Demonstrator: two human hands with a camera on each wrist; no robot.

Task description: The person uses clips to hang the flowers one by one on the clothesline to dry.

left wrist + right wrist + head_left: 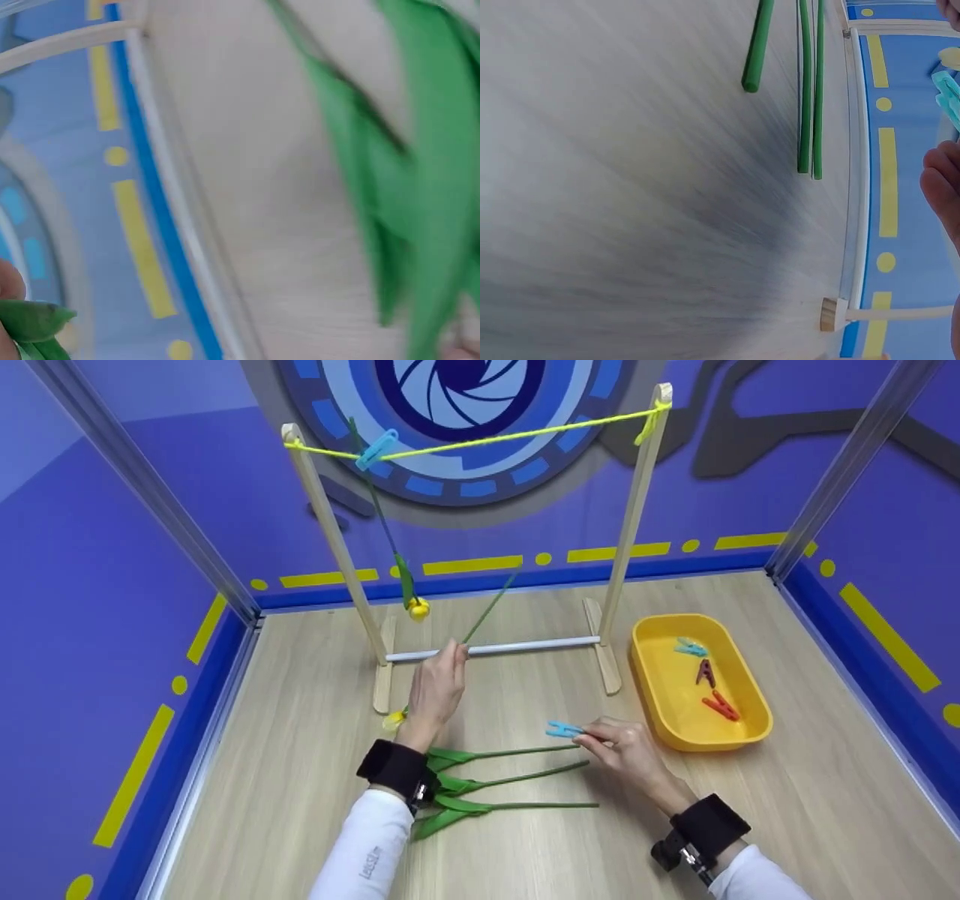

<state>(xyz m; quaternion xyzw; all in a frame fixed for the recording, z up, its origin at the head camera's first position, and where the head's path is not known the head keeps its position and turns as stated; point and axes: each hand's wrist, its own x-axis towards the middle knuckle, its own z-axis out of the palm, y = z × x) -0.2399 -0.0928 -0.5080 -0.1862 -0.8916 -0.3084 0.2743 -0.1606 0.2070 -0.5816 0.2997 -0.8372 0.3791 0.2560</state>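
Note:
My left hand (pixel 439 682) grips an artificial flower by its green stem (pixel 491 607); the stem points up and right, and a yellow bloom (pixel 394 721) shows below the hand. My right hand (pixel 628 754) pinches a light blue clothespin (pixel 562 729), also visible at the right edge of the right wrist view. Several more flowers lie side by side on the table, their leaves (pixel 454 810) partly behind my left forearm. One yellow flower (pixel 418 609) hangs head down from a yellow string (pixel 517 435), clipped by another blue clothespin (pixel 377 450).
The string runs between two wooden posts (pixel 637 510), joined low down by a white bar (pixel 532 646). To the right stands a yellow tray (pixel 652 690) with a blue clothespin (pixel 690 646), a dark red one (pixel 705 672) and a red one (pixel 721 706). Blue panels (pixel 112 607) enclose the table.

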